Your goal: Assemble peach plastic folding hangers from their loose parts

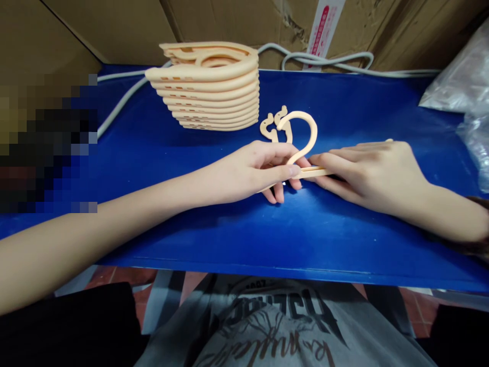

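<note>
A cream plastic hanger (pixel 311 133) is held between my two hands over the blue table, its hook pointing up and away from me. My left hand (pixel 263 171) pinches it just below the hook, thumb on top and fingers beneath. The fingers of my right hand (pixel 376 173) are closed round the hanger's right arm, palm down. Much of the hanger's body is hidden by both hands. Just behind my left hand, two small cream hook-shaped pieces (pixel 269 127) show, their lower ends hidden.
A stack of cream hangers (pixel 214 97) stands at the back left of the blue table (pixel 229 234). White cables (pixel 328 60) run along the back edge, before cardboard (pixel 237 23). Clear plastic bags (pixel 462 76) lie at the right. The far left is pixelated.
</note>
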The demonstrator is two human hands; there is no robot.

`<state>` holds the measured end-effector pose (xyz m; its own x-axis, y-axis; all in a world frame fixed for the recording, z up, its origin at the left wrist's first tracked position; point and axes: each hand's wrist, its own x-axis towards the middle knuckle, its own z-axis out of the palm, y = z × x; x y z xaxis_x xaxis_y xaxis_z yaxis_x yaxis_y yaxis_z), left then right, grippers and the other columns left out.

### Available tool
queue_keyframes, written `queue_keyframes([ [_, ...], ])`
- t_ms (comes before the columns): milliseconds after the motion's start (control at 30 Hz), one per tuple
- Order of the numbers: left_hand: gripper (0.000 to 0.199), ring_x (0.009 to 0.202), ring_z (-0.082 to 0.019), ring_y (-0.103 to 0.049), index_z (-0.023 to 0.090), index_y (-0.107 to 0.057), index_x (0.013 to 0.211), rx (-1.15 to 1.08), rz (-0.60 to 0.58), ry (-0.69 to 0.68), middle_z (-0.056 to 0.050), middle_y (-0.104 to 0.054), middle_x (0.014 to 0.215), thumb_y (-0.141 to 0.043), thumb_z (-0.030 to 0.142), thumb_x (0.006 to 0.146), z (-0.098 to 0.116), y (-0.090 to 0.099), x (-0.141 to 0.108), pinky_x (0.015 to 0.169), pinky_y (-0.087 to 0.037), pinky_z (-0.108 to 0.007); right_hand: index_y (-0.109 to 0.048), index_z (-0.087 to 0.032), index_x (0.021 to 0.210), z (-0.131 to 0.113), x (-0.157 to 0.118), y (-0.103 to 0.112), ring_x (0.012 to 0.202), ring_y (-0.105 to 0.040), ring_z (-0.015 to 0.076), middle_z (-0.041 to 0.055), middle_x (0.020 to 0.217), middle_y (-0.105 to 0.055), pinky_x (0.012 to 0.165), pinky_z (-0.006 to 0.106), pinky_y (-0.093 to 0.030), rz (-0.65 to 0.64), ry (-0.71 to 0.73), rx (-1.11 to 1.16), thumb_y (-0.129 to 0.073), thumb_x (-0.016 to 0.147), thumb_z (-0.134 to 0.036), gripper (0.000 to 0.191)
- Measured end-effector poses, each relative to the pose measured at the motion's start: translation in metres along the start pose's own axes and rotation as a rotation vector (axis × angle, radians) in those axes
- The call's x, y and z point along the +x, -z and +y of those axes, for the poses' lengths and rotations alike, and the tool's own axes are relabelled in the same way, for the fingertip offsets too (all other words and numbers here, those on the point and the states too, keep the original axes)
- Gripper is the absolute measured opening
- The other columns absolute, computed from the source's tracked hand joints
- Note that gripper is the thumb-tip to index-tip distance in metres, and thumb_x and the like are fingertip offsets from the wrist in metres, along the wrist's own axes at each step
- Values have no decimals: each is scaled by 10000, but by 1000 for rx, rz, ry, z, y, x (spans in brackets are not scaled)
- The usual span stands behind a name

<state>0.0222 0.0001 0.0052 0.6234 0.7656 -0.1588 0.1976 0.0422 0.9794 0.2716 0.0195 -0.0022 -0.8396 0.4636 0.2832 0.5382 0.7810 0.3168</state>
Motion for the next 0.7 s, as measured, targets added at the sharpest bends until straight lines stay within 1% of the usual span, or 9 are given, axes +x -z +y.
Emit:
queue_keyframes([
  [133, 132, 625, -32, -651, 127, -661, 1115, 4, 2, -9, 12, -695, 883, -563, 199, 1065, -1, 0, 0, 593, -583, -120, -743, -229, 966, 0, 0, -1, 638, -671, 184, 20, 744, -760, 549, 338, -282, -2, -5, 20, -292, 1135, -489, 547],
  [267, 129, 627, -24, -649, 128, -657, 1106, 1, -5, -19, 16, -692, 890, -557, 204, 1073, -2, 0, -1, 593, -580, -108, -738, -222, 973, 0, 0, -1, 639, -684, 190, 18, 760, -768, 542, 341, -294, 33, 20, 30, -338, 1133, -457, 491],
  [367, 131, 626, -21, -649, 130, -650, 1108, -2, -4, -21, 16, -692, 893, -544, 201, 1079, -3, 0, -1, 588, -576, -100, -731, -214, 958, 1, -1, -1, 639, -693, 192, 19, 764, -770, 532, 338, -301, 51, 33, 29, -348, 1132, -453, 483],
  [600, 133, 617, -28, -657, 129, -646, 1122, 3, 4, -16, 8, -696, 893, -532, 183, 1078, -4, 0, 0, 583, -583, -106, -721, -227, 994, 2, -1, -3, 670, -691, 194, 37, 820, -779, 545, 340, -302, -10, 4, 65, -266, 1134, -501, 549],
  [700, 141, 616, -28, -658, 126, -648, 1130, 10, 9, -19, 8, -697, 889, -528, 182, 1080, -4, 0, 0, 581, -582, -107, -715, -216, 1000, 2, 0, -3, 671, -695, 194, 38, 831, -782, 549, 337, -320, -8, 19, 78, -278, 1136, -484, 530],
])
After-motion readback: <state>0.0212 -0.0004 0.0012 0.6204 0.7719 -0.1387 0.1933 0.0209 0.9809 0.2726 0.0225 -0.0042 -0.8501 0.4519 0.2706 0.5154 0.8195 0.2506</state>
